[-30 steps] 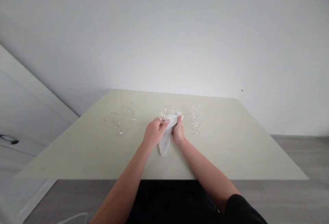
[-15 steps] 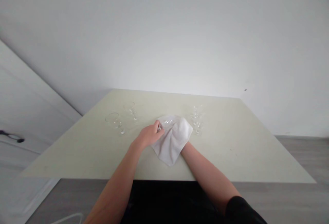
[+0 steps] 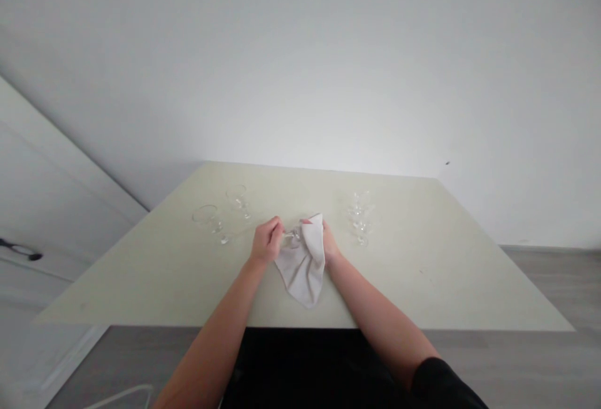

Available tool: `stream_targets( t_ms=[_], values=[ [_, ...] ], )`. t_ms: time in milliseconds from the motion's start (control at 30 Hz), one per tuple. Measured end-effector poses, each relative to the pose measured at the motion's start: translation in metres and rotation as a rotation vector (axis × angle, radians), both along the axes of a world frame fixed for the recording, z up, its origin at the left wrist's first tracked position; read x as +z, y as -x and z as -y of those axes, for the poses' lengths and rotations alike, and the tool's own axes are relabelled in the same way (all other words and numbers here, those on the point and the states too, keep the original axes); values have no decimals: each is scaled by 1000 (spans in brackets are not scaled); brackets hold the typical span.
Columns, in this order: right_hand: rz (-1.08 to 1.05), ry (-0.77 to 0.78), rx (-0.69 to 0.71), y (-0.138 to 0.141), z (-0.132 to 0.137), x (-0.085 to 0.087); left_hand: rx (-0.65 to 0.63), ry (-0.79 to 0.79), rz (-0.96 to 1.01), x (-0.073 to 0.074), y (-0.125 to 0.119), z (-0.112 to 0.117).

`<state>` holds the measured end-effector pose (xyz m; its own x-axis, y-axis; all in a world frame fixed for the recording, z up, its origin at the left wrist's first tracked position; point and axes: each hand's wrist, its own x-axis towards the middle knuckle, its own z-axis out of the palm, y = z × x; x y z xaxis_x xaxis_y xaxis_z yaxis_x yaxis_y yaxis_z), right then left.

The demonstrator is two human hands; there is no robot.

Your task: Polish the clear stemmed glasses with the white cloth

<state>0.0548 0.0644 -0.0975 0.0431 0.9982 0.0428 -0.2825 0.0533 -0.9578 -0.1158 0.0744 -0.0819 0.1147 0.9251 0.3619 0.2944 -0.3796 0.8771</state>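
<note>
My left hand is closed on one end of a clear stemmed glass, held sideways above the table. The glass's other end goes into a pale cloth, which hides it. From the right, my right hand is closed on the cloth, pressing it around the glass; most of its fingers are behind the fabric. One corner of the cloth hangs down toward me.
On the pale table, two clear glasses stand at the left, a nearer glass and a farther glass. More clear glassware stands close together at the right. A wall rises behind the table.
My left hand has moved slightly left and turned, its knuckles now up. The cloth has folded narrower around the glass, and my right hand now shows at its side instead of beneath it.
</note>
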Motion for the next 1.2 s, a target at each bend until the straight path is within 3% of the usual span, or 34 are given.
stream_targets(
  t_ms=[67,167,233,367,433,500,600,700,767,900,967,1033,1100,1200],
  values=[
    [124,-63,-12,-4,2,4,-2,221,120,-3,-1,-9],
    [340,-191,-36,-9,2,7,-29,329,146,-4,0,-15],
    [282,-140,-53,-9,0,6,-9,232,166,-5,1,-12],
    [-31,195,33,-5,-2,4,-45,-222,75,-6,3,4],
    [-28,236,80,-8,-1,5,-61,-238,37,-7,1,6],
    [99,98,79,-13,1,8,-7,-45,108,-8,-2,3],
    [366,-291,77,-23,4,14,53,292,250,-9,-8,-9],
    [455,-498,105,-26,4,19,18,389,270,-10,-10,-15],
    [371,-411,78,-22,3,18,15,334,287,-9,-8,-12],
    [46,90,64,-12,0,9,-32,-81,205,-7,-4,1],
    [3,218,93,-12,-1,6,-64,-70,174,-8,-4,2],
    [103,141,98,-15,0,6,-44,110,220,-8,-5,-3],
    [283,-89,84,-20,1,9,-15,288,281,-10,-7,-12],
    [468,-406,75,-24,3,14,-36,423,320,-11,-9,-21]
  ],
)
